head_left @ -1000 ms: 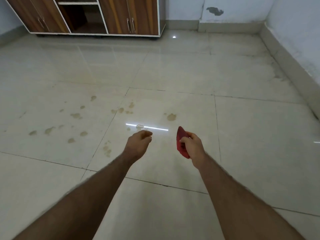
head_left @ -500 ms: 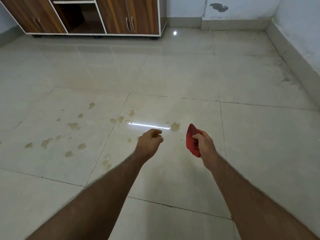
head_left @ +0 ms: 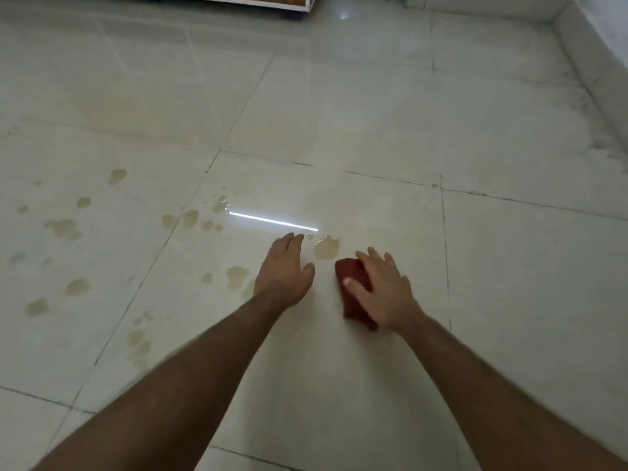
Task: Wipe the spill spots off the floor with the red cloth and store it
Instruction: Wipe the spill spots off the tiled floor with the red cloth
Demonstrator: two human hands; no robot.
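Right hand (head_left: 382, 288): fingers spread and nearly straight, palm down, pressing the red cloth (head_left: 353, 294) flat onto the tiled floor (head_left: 373, 107). No curl round the fabric; thumb lies across its top. Cloth bunched, mostly covered by the hand, left edge and near corner showing.

Left hand (head_left: 285, 271): released, fingers extended together, holding nothing. Cannot tell whether the palm touches the tile or hovers just above it.

Nearest spill spot (head_left: 326, 248): tan, between the two hands, just beyond the cloth's far edge; contact with the cloth unclear. Further spill spots (head_left: 61, 227) scattered left, well apart from the cloth.

Cabinet base (head_left: 238, 0) cut off at the top edge. Both forearms motion-blurred. Bright light streak (head_left: 273, 222) reflects on the tile beyond the left hand.
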